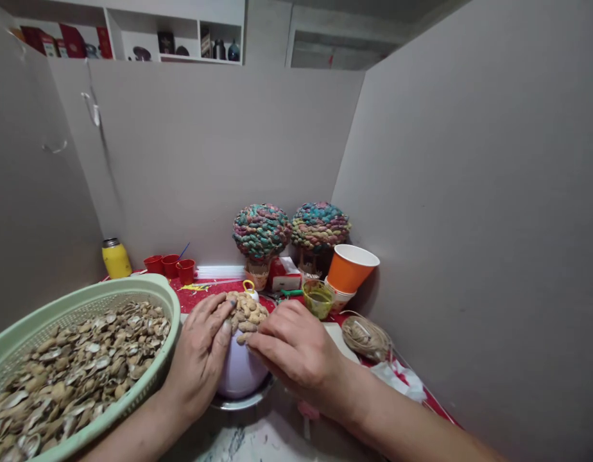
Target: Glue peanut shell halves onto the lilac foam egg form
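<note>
A lilac balloon (pixel 241 372), round and smooth, sits in a metal bowl (pixel 243 403) in front of me. Peanut shells (pixel 246 311) cover its top in close rows. My left hand (pixel 200 346) steadies the balloon from the left, its fingers laid over the shells and the thumb against the side. From the right, my right hand (pixel 296 340) pinches a peanut shell (pixel 243 338) between thumb and forefinger, at the lower edge of the covered area. Its other fingers are curled.
A green basket (pixel 169 301) of peanut shells stands at left. Behind are two colourful shell-covered balls (pixel 262 231), red cups (pixel 185 271), a yellow bottle (pixel 116 258), an orange paper cup (pixel 352 273) and a bowl of greenish liquid (pixel 318 298). Twine (pixel 366 337) lies at right. Grey panels (pixel 470 192) surround the table.
</note>
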The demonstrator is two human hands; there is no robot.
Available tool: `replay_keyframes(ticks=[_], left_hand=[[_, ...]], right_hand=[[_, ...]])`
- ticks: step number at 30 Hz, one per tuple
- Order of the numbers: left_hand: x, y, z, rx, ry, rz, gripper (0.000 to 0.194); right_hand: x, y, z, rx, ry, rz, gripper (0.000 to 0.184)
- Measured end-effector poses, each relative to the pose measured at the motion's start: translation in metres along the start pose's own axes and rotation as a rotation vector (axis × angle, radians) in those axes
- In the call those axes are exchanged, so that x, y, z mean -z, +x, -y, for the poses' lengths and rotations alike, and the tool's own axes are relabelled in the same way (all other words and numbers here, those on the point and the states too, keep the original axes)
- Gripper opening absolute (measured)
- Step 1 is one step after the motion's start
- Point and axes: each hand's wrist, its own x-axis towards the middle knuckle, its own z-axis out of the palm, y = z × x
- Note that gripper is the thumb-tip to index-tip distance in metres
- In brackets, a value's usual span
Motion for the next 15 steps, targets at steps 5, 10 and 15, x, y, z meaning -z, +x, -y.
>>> replay_keyframes(ticks=[5,10,15], left_hand=[[-0.0012,-0.0004,0.0009,-0.022,-0.013,-0.018,0.033],[-0.0010,-0.0011,0.0005,-0.025,-0.027,-0.016,0.032],[-0.0015,-0.0026,0.0010,-0.026,-0.031,-0.012,0.033]], right_hand=[[-0.0037,0.0020,0.0029,0.023,-0.086,0.073,0.024],[-0.0014,0.0058,0.0048,0.044,-0.121,0.084,0.027],[-0.0059,0.0006,0.0076,-0.009,-0.098,0.047,0.019]])
